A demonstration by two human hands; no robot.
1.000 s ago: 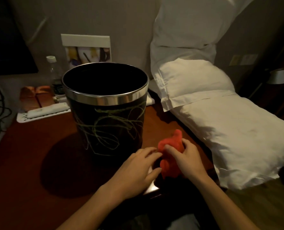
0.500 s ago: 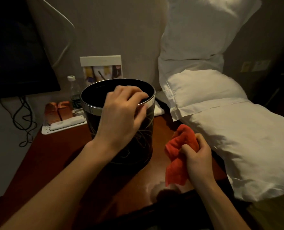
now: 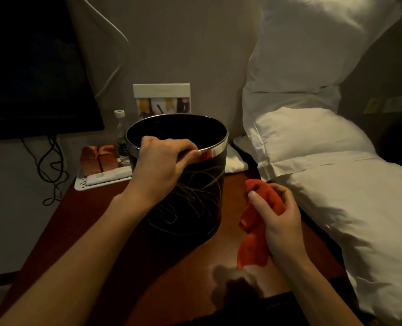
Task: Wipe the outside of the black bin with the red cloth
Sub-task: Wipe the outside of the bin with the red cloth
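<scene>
Nearest, the right hand [image 3: 278, 222] grips the red cloth [image 3: 254, 241], soft and limp, best bunched into a pad, just right of the black bin [image 3: 195, 203]. Farther, the left hand [image 3: 162, 161] curls over the chrome rim [image 3: 215, 150]; the bin on the table [image 3: 82, 212] looks light, rigid and slick, so it likely needs bracing.

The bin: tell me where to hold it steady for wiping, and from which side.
Grip the bin at its chrome rim, from above on the near side, as the left hand does, fingers curled over the edge. The bin stands upright and open-topped, so the rim is probably the firmest hold, and it leaves the wall bare for the cloth in the right hand.
</scene>
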